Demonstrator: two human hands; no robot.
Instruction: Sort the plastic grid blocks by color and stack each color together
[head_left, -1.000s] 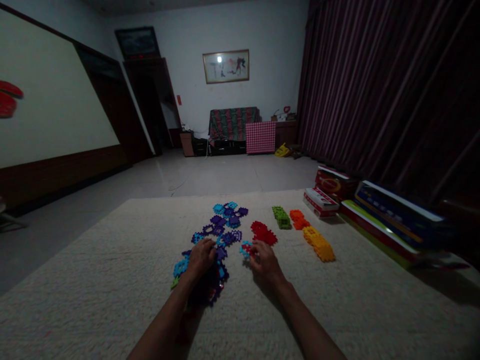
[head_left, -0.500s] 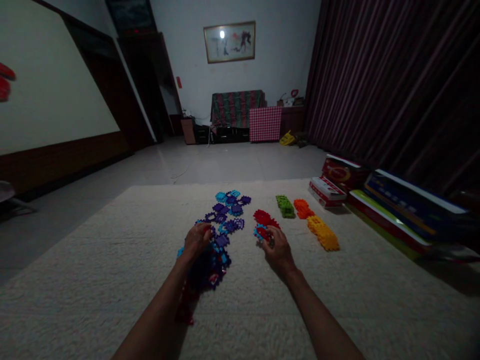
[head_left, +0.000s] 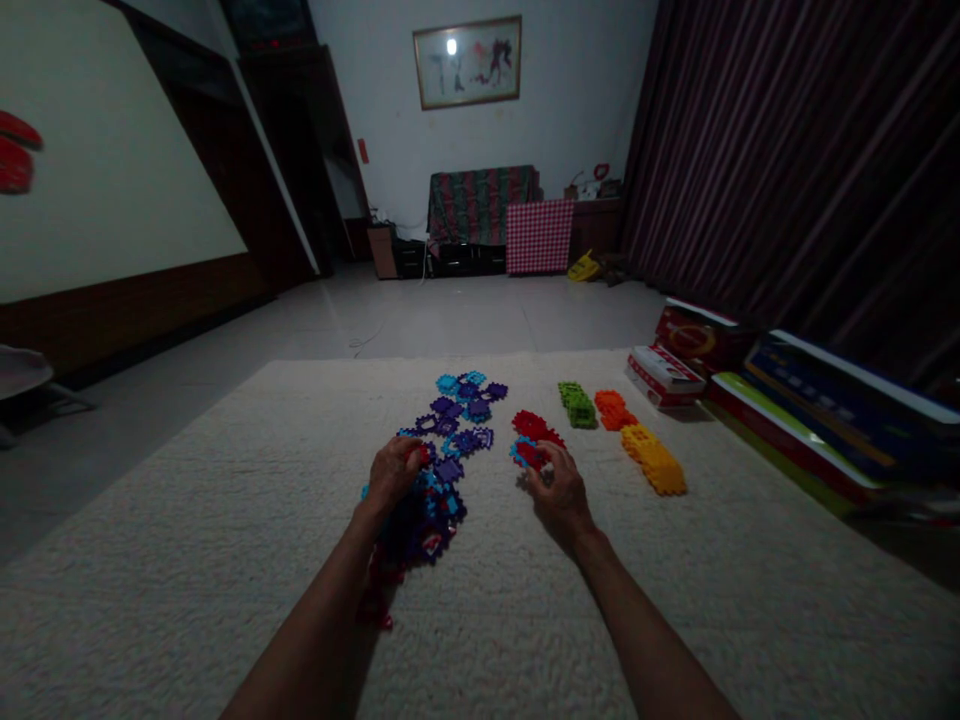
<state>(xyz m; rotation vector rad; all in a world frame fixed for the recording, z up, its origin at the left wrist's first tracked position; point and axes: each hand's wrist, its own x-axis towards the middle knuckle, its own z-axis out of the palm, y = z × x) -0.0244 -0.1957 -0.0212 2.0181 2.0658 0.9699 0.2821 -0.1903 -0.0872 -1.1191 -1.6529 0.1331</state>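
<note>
On a cream shaggy carpet (head_left: pixel 225 560) lie scattered purple and blue plastic interlocking tiles (head_left: pixel 457 425). The left hand (head_left: pixel 394 472) pinches a small red plastic tile (head_left: pixel 417 456); the right hand (head_left: pixel 559 490) grips a red plastic tile (head_left: pixel 531 455).

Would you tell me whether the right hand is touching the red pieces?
Touching: the head view shows the right hand with fingertips on the near edge of the red pieces.

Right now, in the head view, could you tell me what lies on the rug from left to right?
Purple and blue pieces → red pieces → green stack → orange stack → yellow stack → boxes.
</note>
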